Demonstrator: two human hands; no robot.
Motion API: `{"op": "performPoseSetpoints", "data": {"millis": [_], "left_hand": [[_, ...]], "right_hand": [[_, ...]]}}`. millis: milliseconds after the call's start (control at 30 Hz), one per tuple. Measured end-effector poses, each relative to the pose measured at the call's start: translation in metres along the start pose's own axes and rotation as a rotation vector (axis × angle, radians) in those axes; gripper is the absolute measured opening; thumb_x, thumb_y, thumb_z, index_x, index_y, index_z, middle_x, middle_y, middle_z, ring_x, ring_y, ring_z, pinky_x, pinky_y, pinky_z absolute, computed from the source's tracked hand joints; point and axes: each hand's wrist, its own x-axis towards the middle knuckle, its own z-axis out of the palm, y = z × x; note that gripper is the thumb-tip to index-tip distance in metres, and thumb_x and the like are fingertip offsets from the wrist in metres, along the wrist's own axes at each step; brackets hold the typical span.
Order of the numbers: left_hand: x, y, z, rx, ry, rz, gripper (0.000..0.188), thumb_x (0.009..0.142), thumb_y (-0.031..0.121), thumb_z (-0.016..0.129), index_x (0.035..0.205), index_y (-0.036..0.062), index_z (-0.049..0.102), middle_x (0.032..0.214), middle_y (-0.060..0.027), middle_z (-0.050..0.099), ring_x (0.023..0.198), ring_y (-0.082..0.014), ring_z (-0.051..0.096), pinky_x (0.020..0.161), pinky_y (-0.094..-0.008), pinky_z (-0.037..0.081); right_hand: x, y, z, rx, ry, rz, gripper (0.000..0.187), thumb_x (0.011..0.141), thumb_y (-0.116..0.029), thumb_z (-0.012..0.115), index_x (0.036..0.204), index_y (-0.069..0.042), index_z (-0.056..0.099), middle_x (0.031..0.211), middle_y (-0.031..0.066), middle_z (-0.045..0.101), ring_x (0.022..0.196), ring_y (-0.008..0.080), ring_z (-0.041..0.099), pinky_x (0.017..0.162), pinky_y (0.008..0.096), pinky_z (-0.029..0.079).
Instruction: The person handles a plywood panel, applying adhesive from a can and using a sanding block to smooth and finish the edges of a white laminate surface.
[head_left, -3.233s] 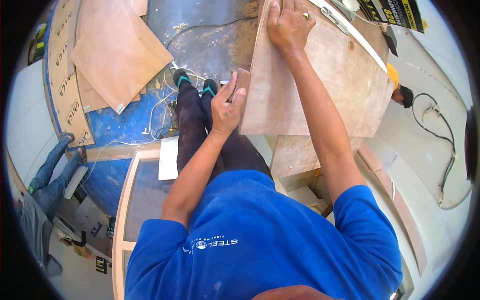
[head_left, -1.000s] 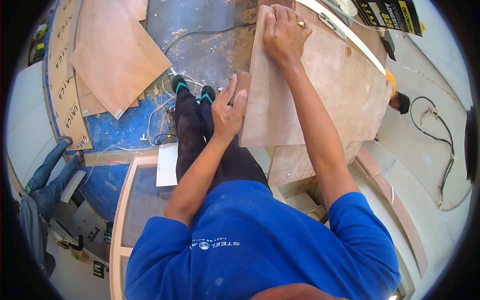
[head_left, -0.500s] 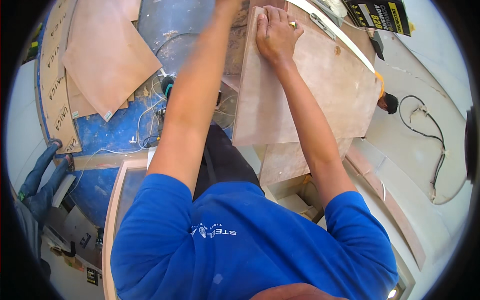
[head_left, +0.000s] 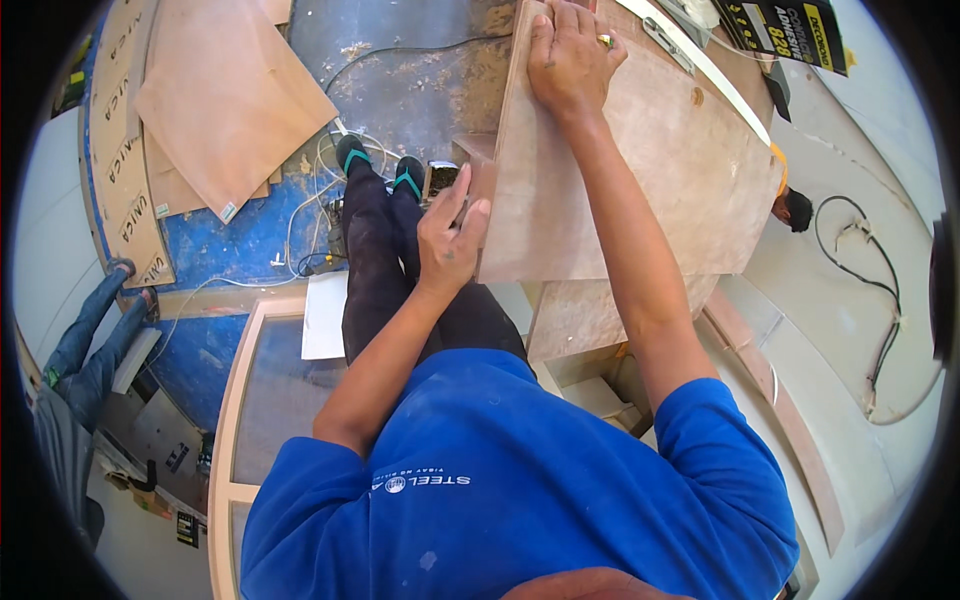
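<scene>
A large pale-brown wood panel (head_left: 640, 190) lies in front of me, its left edge running away from my body. My right hand (head_left: 575, 65) rests palm down near its far left corner, fingers spread, a ring on one of them. At the near end of the left edge is my left hand (head_left: 450, 240), its fingers bent against that edge. Something dark shows between thumb and fingers, too hidden to name. Under the panel another wood board (head_left: 575, 315) sticks out toward me.
Thin wood sheets (head_left: 235, 110) lie on the blue-covered floor at left, near white cords (head_left: 320, 200). A framed panel (head_left: 280, 390) stands beside my left arm. A white strip (head_left: 715, 75) lies across the panel's far side. Other people show at far left (head_left: 80, 350) and right (head_left: 793, 208).
My left hand has come back toward me along the panel's left edge, from the far end to the near end. The right hand stays on the panel. The whole view has shifted slightly.
</scene>
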Motion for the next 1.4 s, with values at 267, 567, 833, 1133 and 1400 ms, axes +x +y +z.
{"op": "performPoseSetpoints", "data": {"millis": [267,567,833,1133,1400], "left_hand": [[0.109,-0.002,0.038,-0.045,0.126,0.106,0.047,0.093,0.016,0.071,0.133,-0.0086,0.063,0.108,-0.0258,0.072,0.096,-0.0339,0.071,0.087,-0.0366,0.054],[0.232,-0.015,0.075,-0.058,0.230,0.325,0.051,0.094,0.027,0.070,0.128,-0.0097,0.065,0.110,-0.0313,0.072,0.098,-0.0369,0.074,0.087,-0.0373,0.056],[0.305,0.046,0.045,-0.125,0.322,0.338,0.048,0.103,0.037,0.057,0.130,-0.0018,0.067,0.102,-0.0269,0.073,0.092,-0.0287,0.073,0.084,-0.0363,0.054],[0.004,-0.017,-0.035,-0.029,0.062,-0.154,0.051,0.100,0.022,0.062,0.139,-0.0106,0.056,0.128,-0.0249,0.068,0.119,-0.0305,0.067,0.102,-0.0374,0.050],[-0.028,0.008,-0.004,-0.043,0.042,-0.044,0.049,0.093,0.013,0.071,0.138,-0.0044,0.060,0.114,-0.0236,0.071,0.103,-0.0321,0.070,0.089,-0.0371,0.054]], "right_hand": [[-0.001,0.015,0.017,0.054,0.058,-0.027,0.033,0.100,-0.030,0.051,0.122,-0.010,0.065,0.125,0.0092,0.068,0.126,0.0305,0.056,0.111,0.0566,0.027],[0.002,0.017,0.014,0.017,0.032,-0.036,0.032,0.100,-0.029,0.051,0.123,-0.011,0.064,0.127,0.0081,0.067,0.126,0.0298,0.056,0.111,0.0567,0.026],[0.000,0.011,0.009,0.011,-0.028,-0.007,0.036,0.102,-0.032,0.048,0.126,-0.010,0.064,0.131,0.0084,0.065,0.131,0.0262,0.052,0.113,0.0558,0.024],[-0.010,0.022,0.021,0.079,0.053,-0.052,0.042,0.102,-0.033,0.050,0.135,-0.012,0.064,0.138,0.0066,0.062,0.132,0.0265,0.051,0.115,0.0562,0.021],[-0.005,0.009,0.008,0.048,-0.026,-0.050,0.035,0.102,-0.030,0.050,0.129,-0.015,0.065,0.132,0.0070,0.064,0.129,0.0284,0.053,0.111,0.0533,0.026]]}}
